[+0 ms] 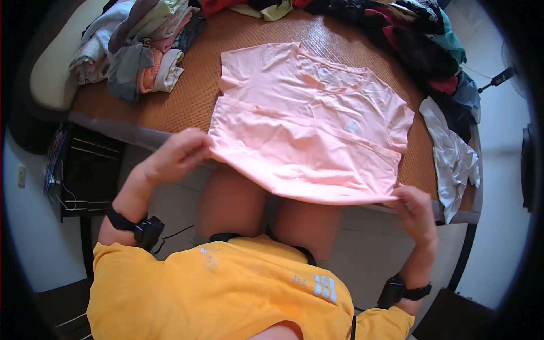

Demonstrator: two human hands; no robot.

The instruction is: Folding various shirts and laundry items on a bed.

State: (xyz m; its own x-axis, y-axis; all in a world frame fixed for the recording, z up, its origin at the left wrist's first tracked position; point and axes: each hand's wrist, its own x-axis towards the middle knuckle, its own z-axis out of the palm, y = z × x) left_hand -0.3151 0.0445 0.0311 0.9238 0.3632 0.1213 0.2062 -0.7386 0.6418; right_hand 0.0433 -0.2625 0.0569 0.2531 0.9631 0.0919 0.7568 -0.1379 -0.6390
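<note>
A pink short-sleeved T-shirt (pixel 306 124) lies spread on the brown woven mat, its neckline facing away from me. Its lower part is folded up over the front, and the near folded edge hangs a little past the bed's front edge. My left hand (pixel 180 150) pinches the near left corner of the shirt. At the near right corner, my right hand (pixel 415 209) grips the same edge between thumb and fingers. Both hands are closed, and the cloth between them is slightly rumpled.
The bed's woven mat (pixel 187 110) carries a stack of folded clothes (pixel 133 56) at the far left. Dark and coloured clothes (pixel 408 45) are heaped at the far right. A white satiny garment (pixel 450 158) lies along the right edge. A dark cabinet (pixel 90 164) stands at the left.
</note>
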